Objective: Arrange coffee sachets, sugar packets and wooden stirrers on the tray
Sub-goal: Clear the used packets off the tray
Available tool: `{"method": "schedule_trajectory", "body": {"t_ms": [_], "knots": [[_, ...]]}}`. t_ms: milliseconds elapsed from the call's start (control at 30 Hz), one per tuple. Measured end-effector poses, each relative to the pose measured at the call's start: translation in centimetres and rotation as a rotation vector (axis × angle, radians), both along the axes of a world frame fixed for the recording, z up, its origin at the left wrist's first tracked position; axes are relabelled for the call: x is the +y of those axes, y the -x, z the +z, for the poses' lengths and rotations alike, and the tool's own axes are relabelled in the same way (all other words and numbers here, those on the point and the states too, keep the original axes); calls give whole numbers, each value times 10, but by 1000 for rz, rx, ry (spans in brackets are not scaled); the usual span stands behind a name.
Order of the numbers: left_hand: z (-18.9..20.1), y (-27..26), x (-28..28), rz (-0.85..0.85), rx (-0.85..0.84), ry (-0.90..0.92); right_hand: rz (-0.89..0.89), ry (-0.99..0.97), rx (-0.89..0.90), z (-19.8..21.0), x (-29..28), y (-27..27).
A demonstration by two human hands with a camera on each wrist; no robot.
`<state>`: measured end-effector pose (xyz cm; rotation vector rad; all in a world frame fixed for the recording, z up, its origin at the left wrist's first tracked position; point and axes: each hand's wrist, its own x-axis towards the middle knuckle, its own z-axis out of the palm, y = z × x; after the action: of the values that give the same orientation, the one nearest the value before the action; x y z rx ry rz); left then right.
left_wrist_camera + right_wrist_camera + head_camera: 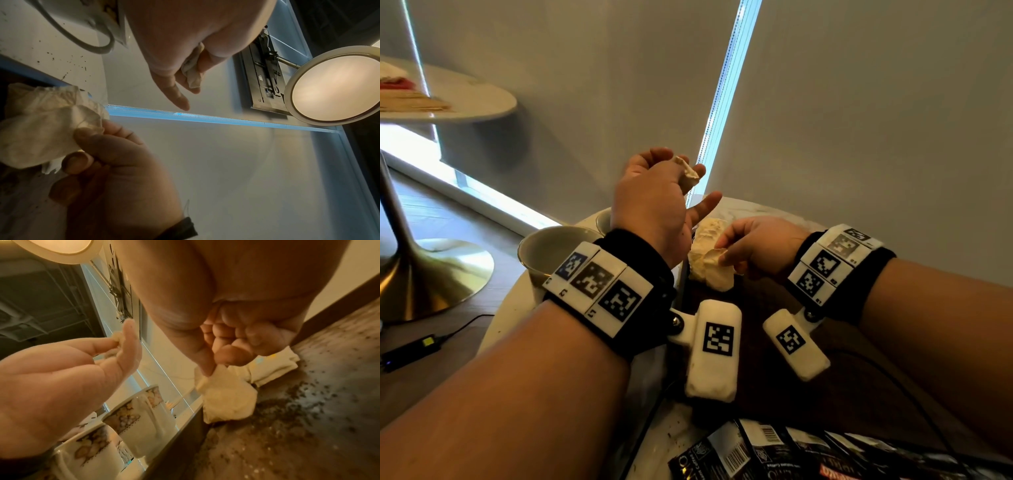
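A dark tray [763, 342] sits on the round table [510, 315], and everything below is placed relative to that tray. The left hand [654, 202] is raised above the tray's far left edge, its fingers curled and pinched on a small crumpled tissue wad [688, 173]; the index finger is left pointing out. The right hand [760, 246] is lowered over the tray's far end, thumb and fingers clamped on a corner of a larger crumpled tissue [710, 267] that rests on the tray. Dark crumbs [287, 405] are scattered over the tray floor beside that tissue. Coffee sachets [808, 452] are piled at the tray's near edge; sugar packets and wooden stirrers cannot be made out. Two patterned cups [131, 417] stand just outside the tray's left wall. The step in hand is judged to be clearing and wiping the tray before arranging. It is best done if the tissue is bunched, pressed flat and swept in one direction toward one corner, so crumbs are gathered rather than spread. The sachets should be kept off until the floor is clean. The risk is crumbs flicked over the wall toward the cups.
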<state>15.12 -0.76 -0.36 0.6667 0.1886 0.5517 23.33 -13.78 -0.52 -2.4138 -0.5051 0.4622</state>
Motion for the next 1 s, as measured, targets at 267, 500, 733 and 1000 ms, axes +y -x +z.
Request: {"method": "schedule_trajectory", "body": {"t_ms": [267,500,733,1000], "knots": [[3,3,-1,-45,-88,69,-3,-26,111,0,11,7],[2,5,-1,-53,-77,51,-103,-185,273,3,20,9],[2,5,-2,-66,-61,38,-172,-196,309,3,24,12],[2,5,-2,-55,-46,36,-25,-5,-192,7,10,7]]}}
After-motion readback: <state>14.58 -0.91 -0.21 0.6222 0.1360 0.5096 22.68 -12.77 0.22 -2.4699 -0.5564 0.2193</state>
